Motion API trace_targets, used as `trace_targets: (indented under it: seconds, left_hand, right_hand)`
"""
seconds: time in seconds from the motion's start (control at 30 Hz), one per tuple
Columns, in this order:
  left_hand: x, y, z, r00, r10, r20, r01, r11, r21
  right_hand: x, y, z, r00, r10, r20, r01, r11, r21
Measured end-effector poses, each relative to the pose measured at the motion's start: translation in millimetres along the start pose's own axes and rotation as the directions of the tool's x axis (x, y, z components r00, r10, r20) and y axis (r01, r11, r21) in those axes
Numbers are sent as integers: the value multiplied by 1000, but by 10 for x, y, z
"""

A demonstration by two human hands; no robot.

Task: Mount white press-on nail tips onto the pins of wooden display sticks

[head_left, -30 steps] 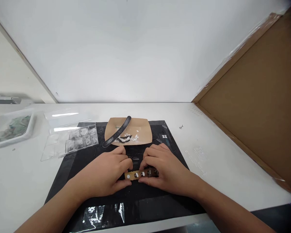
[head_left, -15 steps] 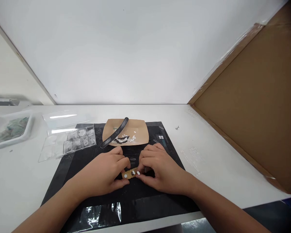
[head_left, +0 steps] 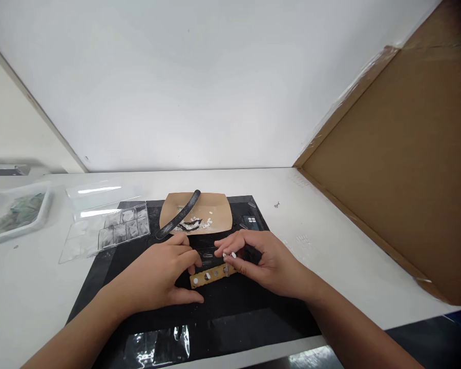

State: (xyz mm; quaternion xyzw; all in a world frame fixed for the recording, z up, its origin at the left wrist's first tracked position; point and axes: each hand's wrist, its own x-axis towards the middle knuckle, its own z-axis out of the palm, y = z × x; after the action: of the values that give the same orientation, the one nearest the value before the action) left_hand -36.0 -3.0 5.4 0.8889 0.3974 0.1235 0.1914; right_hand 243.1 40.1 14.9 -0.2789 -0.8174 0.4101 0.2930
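Far to your left sits a white tray (head_left: 17, 215), then a clear compartment box (head_left: 107, 228) at the edge of the black mat (head_left: 138, 318). Your left hand (head_left: 157, 279) rests on the mat, fingers curled together and pressing the near end of the tan strip (head_left: 211, 275). The strip lies flat between both hands; it looks thin, light and fairly stiff, with small white dots that seem easy to dislodge, so grip it by the long edges. Your right hand (head_left: 261, 261) pinches something tiny at the strip's right end. Behind lies a brown paper dish (head_left: 218, 218).
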Motion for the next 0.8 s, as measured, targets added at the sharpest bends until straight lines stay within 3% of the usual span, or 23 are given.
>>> trace_targets:
  seconds: [0.23, 0.43, 0.8]
  left_hand:
    - [7, 52, -17, 977, 74, -198, -52, 992, 116]
    - [41, 168, 116, 895, 142, -424, -187, 980, -68]
    - [80, 196, 98, 875, 187, -447, -272, 953, -133]
  right_hand:
    - [27, -3, 42, 994, 109, -1, -109, 993, -38]
    - [53, -19, 117, 994, 95, 59, -93, 995, -42]
    - [74, -7, 151, 987, -46, 151, 54, 997, -52]
